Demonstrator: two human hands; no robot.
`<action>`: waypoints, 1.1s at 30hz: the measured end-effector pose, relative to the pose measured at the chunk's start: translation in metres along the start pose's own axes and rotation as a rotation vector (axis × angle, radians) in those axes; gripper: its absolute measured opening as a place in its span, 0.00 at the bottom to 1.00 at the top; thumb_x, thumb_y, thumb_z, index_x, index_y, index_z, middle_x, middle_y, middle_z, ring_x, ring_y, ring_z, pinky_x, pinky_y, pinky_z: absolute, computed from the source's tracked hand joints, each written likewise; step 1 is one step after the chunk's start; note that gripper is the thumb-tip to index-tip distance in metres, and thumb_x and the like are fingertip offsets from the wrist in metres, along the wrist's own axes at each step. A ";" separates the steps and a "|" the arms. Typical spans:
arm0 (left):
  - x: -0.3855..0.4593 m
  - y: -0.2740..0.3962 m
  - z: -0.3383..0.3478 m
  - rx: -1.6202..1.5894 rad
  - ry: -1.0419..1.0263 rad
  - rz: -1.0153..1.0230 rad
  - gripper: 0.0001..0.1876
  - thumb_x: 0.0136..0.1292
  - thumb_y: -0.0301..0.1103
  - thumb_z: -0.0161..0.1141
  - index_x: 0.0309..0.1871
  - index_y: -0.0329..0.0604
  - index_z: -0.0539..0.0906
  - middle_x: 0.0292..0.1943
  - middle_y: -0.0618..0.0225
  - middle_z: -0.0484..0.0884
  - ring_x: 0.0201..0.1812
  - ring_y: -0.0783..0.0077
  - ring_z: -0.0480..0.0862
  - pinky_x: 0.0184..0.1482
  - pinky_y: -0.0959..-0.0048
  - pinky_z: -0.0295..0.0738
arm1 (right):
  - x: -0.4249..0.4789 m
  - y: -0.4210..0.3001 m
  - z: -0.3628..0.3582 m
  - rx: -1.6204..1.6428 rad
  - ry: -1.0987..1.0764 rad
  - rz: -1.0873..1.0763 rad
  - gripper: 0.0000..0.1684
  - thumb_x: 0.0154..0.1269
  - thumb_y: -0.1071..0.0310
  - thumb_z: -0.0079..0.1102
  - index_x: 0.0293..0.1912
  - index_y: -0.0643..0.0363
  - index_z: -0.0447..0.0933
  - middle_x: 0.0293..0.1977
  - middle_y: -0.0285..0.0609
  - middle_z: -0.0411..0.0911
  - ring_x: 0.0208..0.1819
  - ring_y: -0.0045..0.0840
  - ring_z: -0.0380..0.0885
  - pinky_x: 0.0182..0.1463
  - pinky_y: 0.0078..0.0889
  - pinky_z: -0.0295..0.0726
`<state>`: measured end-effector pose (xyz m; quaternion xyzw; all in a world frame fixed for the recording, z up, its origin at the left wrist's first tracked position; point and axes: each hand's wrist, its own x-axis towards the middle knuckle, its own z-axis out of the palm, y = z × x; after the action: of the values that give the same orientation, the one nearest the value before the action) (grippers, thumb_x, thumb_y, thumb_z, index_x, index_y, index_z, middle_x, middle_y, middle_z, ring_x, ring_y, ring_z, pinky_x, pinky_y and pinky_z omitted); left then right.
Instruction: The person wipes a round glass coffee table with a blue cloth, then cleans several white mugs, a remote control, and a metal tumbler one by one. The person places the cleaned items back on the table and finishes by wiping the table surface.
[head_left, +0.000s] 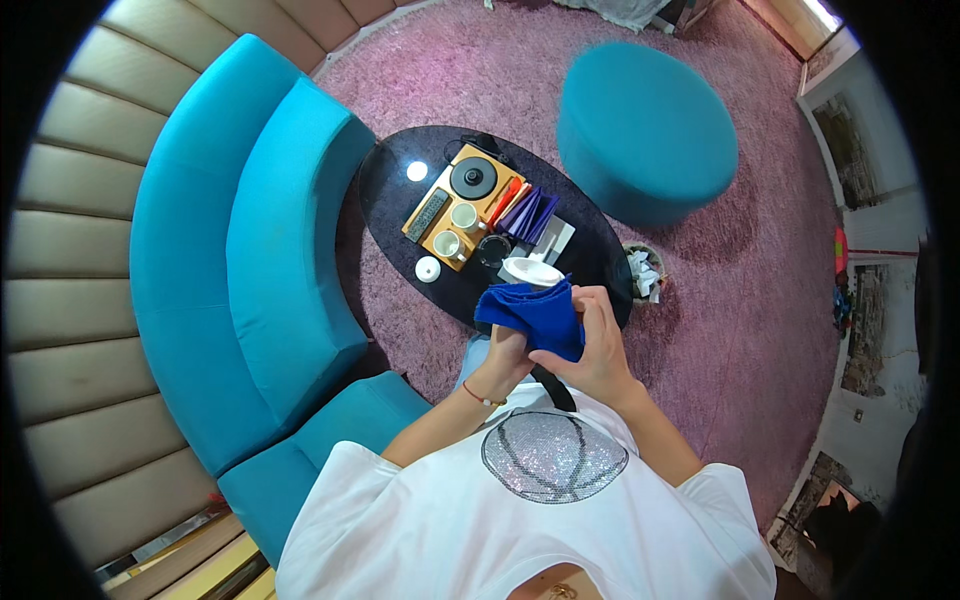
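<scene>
Both hands hold a folded blue cloth (541, 319) above the near end of a dark oval table (390, 217). My left hand (508, 356) is under the cloth's left part, its fingers mostly hidden. My right hand (596, 349) grips the right edge, with the thumb below and the fingers at the top corner. Just beyond the cloth sits a white oval dish or lid (534, 271). Folded purple cloths (531, 216) stand in a row beside orange and red ones (506, 202). A dark glass ashtray (494, 250) lies left of them.
A wooden tray (427, 244) carries two mugs (465, 216), a remote-like slab (428, 215) and a round black plate (473, 177). A white lidded item (427, 269) stands nearby. Around are a turquoise sofa (285, 247), a pouf (645, 127) and a wastebasket (643, 274).
</scene>
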<state>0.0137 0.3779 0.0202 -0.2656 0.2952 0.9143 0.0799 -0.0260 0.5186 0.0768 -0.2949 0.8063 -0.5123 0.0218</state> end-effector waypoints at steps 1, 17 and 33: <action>-0.003 0.003 0.006 -0.009 -0.041 -0.011 0.21 0.77 0.46 0.47 0.64 0.45 0.73 0.60 0.56 0.80 0.58 0.61 0.82 0.61 0.59 0.79 | -0.004 -0.003 -0.004 0.069 -0.039 0.075 0.35 0.50 0.62 0.80 0.51 0.63 0.67 0.48 0.47 0.70 0.47 0.31 0.75 0.49 0.31 0.77; -0.028 0.017 0.025 -0.213 -0.342 0.138 0.22 0.77 0.45 0.49 0.66 0.43 0.70 0.61 0.53 0.80 0.64 0.60 0.78 0.63 0.61 0.76 | 0.011 -0.023 -0.014 0.044 0.323 -0.389 0.16 0.47 0.83 0.72 0.30 0.60 0.72 0.35 0.45 0.79 0.33 0.33 0.79 0.35 0.29 0.78; -0.029 0.024 0.022 0.036 -0.166 0.497 0.25 0.77 0.53 0.44 0.62 0.41 0.67 0.49 0.57 0.83 0.63 0.54 0.79 0.65 0.61 0.76 | 0.016 -0.039 -0.002 -0.091 0.080 -0.404 0.14 0.47 0.83 0.66 0.36 0.63 0.78 0.32 0.43 0.81 0.37 0.38 0.80 0.39 0.34 0.80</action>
<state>0.0213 0.3717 0.0624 -0.1076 0.3602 0.9190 -0.1187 -0.0220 0.5008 0.1148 -0.4306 0.7533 -0.4806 -0.1269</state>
